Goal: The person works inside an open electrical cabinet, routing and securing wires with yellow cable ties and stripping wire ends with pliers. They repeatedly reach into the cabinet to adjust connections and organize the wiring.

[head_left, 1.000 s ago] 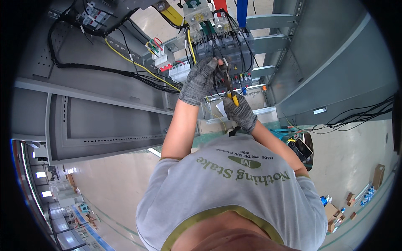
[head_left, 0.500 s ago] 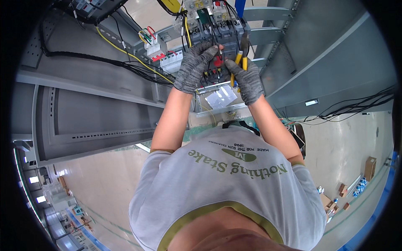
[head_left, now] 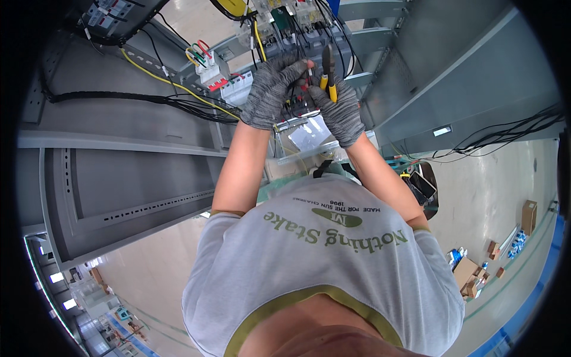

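Note:
My left hand (head_left: 269, 92), in a grey knitted glove with bare fingertips, is closed in a pinch on a thin wire (head_left: 310, 72). The wire's end is too small to make out. Close beside it, my right hand (head_left: 341, 113), gloved alike, is wrapped round pliers (head_left: 331, 89) with yellow handles; their dark jaws point up and away from me. Both hands are over the lower part of a grey breaker assembly (head_left: 297, 38) with black wires on it. Red parts of the assembly show between the hands, partly hidden by fingers.
Grey cabinet panels (head_left: 137, 178) stand on both sides. A black wire bundle (head_left: 137, 96) and a yellow wire run along the left; loose black cables (head_left: 505, 140) hang at right. A small white breaker (head_left: 212, 71) sits left of my hands. Cardboard boxes (head_left: 467, 276) lie on the floor.
The pliers have turned more upright in my right hand, which has moved slightly left, closer to my left hand. My left hand keeps its pinch. The whole view has shifted a little.

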Demonstrator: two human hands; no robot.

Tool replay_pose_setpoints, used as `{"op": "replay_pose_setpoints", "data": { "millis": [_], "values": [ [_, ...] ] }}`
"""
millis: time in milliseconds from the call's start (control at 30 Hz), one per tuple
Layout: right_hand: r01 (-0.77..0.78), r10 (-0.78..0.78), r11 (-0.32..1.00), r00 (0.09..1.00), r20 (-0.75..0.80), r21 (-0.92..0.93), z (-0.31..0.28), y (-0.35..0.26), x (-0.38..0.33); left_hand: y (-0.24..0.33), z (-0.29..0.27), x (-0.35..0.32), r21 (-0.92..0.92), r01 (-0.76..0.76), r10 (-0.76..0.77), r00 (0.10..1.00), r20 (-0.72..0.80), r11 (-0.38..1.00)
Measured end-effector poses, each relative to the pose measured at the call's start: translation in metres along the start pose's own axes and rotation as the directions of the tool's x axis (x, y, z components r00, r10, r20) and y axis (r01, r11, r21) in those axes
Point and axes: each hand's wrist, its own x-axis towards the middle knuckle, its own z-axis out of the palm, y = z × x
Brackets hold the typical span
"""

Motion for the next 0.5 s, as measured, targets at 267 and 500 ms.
{"op": "replay_pose_setpoints", "data": {
  "millis": [267,500],
  "values": [
    [-0.197,0.213,0.899,0.977,0.003,0.391,0.008,-0.007,-0.008,0.003,-0.005,0.002,0.005,0.032,-0.032,0.999,0.034,0.999],
    [-0.241,0.261,0.929,0.965,-0.037,0.280,0.011,-0.004,-0.002,-0.004,-0.008,0.009,0.151,-0.030,0.031,0.999,-0.006,0.988]
  ]
}}
